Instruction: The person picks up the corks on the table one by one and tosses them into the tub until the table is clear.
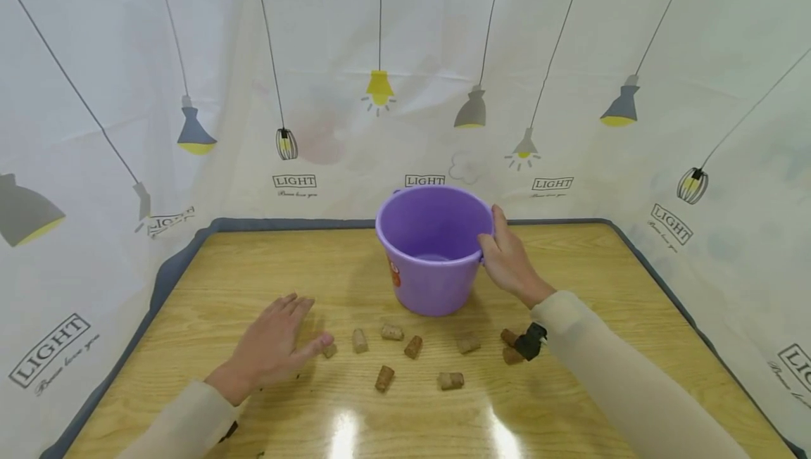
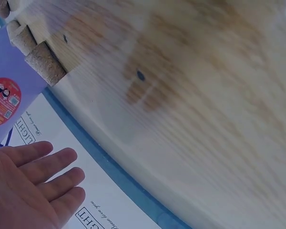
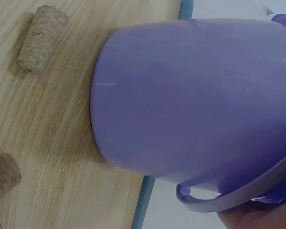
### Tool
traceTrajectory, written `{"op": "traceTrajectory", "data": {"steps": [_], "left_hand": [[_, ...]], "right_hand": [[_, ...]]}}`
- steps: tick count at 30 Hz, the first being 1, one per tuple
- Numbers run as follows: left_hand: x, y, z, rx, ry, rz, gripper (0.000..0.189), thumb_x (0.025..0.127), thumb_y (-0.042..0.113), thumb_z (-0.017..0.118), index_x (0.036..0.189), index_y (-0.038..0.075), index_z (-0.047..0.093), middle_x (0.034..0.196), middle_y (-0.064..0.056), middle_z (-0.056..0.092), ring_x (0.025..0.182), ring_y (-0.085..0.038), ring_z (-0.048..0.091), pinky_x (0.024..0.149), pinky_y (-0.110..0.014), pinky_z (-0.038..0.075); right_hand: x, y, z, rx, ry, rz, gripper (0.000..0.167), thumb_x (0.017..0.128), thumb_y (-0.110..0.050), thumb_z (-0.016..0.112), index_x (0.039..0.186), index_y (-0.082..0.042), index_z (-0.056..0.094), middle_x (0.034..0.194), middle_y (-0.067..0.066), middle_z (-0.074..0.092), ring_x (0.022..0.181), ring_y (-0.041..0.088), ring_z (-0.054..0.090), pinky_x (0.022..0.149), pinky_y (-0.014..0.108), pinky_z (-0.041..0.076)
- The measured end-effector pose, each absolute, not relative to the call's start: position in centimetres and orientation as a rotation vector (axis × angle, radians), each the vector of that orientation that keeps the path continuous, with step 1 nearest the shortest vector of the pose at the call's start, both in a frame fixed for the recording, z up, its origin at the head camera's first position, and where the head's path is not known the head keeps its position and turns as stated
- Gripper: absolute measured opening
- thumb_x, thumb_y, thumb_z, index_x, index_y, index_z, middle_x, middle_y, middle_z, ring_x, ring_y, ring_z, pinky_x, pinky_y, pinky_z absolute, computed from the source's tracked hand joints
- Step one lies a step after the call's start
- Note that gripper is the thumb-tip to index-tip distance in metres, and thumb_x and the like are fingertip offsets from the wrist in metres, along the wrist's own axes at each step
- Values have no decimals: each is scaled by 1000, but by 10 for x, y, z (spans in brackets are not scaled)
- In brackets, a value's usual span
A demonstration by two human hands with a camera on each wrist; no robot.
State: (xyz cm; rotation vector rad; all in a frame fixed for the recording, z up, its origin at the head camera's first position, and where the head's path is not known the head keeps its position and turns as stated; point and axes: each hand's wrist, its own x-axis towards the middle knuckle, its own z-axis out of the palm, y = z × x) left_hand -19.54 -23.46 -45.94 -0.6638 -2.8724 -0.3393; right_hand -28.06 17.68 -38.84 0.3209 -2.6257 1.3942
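A purple bucket (image 1: 437, 286) stands upright toward the back of the table, its inside bare where it shows. My right hand (image 1: 512, 262) grips its rim on the right side, thumb over the edge. In the right wrist view the bucket's handle (image 3: 243, 195) hangs down along that side, by the fingers. My left hand (image 1: 272, 339) is held over the table at the left with fingers extended, holding nothing. Beside its thumb lies a cork (image 1: 329, 350), partly covered. Several more corks, such as a light one (image 1: 360, 341) and a darker one (image 1: 384, 379), lie scattered before the bucket.
The wooden table (image 1: 253, 255) has a blue-grey border along its back and sides. A white cloth (image 1: 329, 43) printed with lamps surrounds it. A pair of corks (image 1: 512, 355) lies beneath the right wrist. Small dark specks (image 2: 140, 75) mark the tabletop near the left hand.
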Motion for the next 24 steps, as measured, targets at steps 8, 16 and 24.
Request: {"op": "traceTrajectory", "data": {"steps": [8,16,24], "left_hand": [[-196,-230,-461,-658,-2859,-312,76,100,61,52,134,-7,60,132,-24,64,124,-43,58,109,-58,43],[-195,-222,-463,-643,-2910,-283,74,97,61,56,124,-8,66,123,-24,67,116,-43,62,102,-56,49],[-196,-219,-463,-623,-2954,-220,54,93,62,62,92,7,67,89,-5,66,86,-25,63,78,-42,55]], "right_hand": [[-282,175,-388,337,-2620,1409,72,106,-23,34,163,-2,-4,163,29,27,148,40,33,124,55,19],[-281,177,-388,330,-2633,1419,72,106,-24,33,163,-4,-6,166,26,19,152,40,25,125,55,17],[-281,176,-390,330,-2632,1408,73,105,-24,33,163,-3,-6,167,25,17,153,38,22,125,53,15]]}}
